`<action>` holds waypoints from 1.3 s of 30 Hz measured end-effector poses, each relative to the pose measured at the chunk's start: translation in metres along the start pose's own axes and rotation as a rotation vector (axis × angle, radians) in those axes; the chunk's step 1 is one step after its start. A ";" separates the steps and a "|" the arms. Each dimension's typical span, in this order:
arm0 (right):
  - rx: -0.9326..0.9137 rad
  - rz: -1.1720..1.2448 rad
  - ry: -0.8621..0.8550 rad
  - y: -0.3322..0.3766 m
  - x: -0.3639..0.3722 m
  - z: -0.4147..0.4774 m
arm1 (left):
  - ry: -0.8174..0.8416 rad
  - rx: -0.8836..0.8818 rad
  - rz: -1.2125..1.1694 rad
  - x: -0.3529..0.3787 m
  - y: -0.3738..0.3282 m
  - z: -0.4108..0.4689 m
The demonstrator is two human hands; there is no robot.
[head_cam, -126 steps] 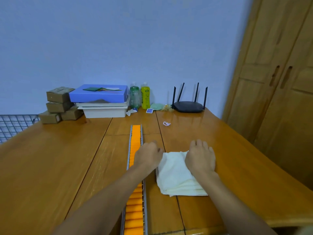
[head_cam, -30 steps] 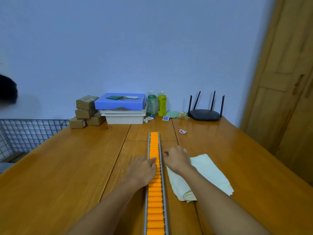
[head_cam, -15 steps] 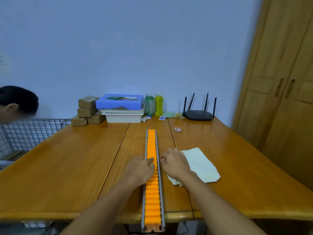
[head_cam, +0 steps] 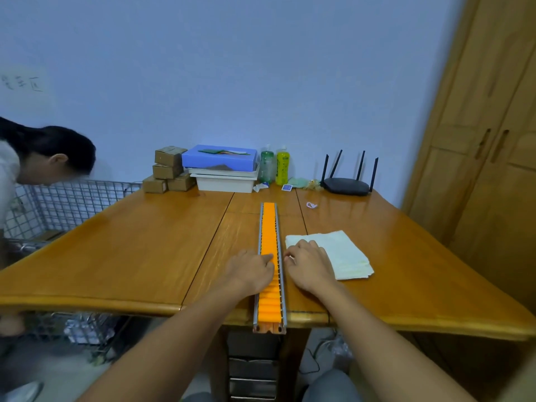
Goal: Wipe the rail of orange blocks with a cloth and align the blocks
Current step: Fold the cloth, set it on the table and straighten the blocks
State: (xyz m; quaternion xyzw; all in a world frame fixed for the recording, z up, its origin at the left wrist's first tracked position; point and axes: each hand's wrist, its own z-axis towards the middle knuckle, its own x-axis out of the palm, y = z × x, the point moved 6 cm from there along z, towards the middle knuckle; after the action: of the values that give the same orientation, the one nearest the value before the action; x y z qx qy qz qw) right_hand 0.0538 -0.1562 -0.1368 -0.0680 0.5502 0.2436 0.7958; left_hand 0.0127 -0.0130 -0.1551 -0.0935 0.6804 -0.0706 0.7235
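Note:
A long grey rail (head_cam: 278, 227) filled with several orange blocks (head_cam: 268, 227) runs down the middle of the wooden table (head_cam: 145, 250), its near end overhanging the front edge. My left hand (head_cam: 249, 271) rests on the rail's left side with fingertips touching the blocks. My right hand (head_cam: 307, 264) lies just right of the rail, fingers curled toward it, its outer side over the corner of a folded pale cloth (head_cam: 342, 253). The cloth lies flat on the table, not gripped.
At the table's far edge stand small cardboard boxes (head_cam: 168, 169), a blue box on white trays (head_cam: 222, 166), two bottles (head_cam: 275, 165) and a black router (head_cam: 346, 184). A person (head_cam: 43, 158) bends over a wire basket (head_cam: 66, 204) at left. A wooden wardrobe (head_cam: 478, 158) stands at right.
The view has pulled back, showing the rail's near end. My right hand came off the cloth to the rail's side, my left hand stays on the blocks, and the person has leaned in at left.

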 end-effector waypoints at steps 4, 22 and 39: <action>0.006 -0.007 -0.012 0.006 -0.008 -0.014 | 0.014 0.006 0.018 0.003 -0.001 -0.012; 0.074 0.014 0.058 0.025 -0.026 -0.083 | -0.051 0.036 -0.022 0.002 -0.015 -0.103; 0.148 0.047 0.057 0.030 -0.035 -0.130 | -0.094 0.082 0.071 0.008 -0.025 -0.163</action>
State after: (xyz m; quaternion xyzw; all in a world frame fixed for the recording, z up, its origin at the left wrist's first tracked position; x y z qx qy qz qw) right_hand -0.0795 -0.1896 -0.1507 -0.0028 0.5908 0.2188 0.7766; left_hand -0.1492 -0.0453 -0.1668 -0.0429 0.6451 -0.0682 0.7598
